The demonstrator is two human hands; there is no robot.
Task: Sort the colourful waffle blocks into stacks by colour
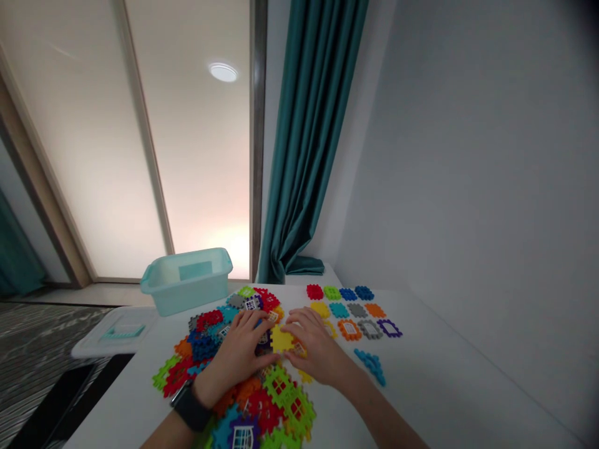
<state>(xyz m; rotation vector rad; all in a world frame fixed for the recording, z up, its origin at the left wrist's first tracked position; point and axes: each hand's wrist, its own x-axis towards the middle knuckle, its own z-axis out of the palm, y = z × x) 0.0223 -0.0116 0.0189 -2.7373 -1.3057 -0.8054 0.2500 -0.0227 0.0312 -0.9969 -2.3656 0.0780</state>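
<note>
A flat yellow interlocking plastic piece (281, 340) with notched edges lies between my two hands, above a colourful pile of similar pieces. My left hand (243, 350), with a black watch on its wrist, has thumb and fingertips at the piece's left edge. On the opposite side, my right hand (314, 348) curls thumb and fingers around its right edge. Under and around my left hand spreads the pile: a red piece (264, 411), a lime green piece (292, 399) with red window inserts, and a purple piece (244, 431) with a white window. My palms hide part of it.
To the right, rows of sorted pieces include a red one (315, 292) and a purple frame (389, 328). Blue linked pieces (370, 366) lie nearer. A teal bin (187, 284) and its clear lid (116, 330) are at the left of the white table (421, 386).
</note>
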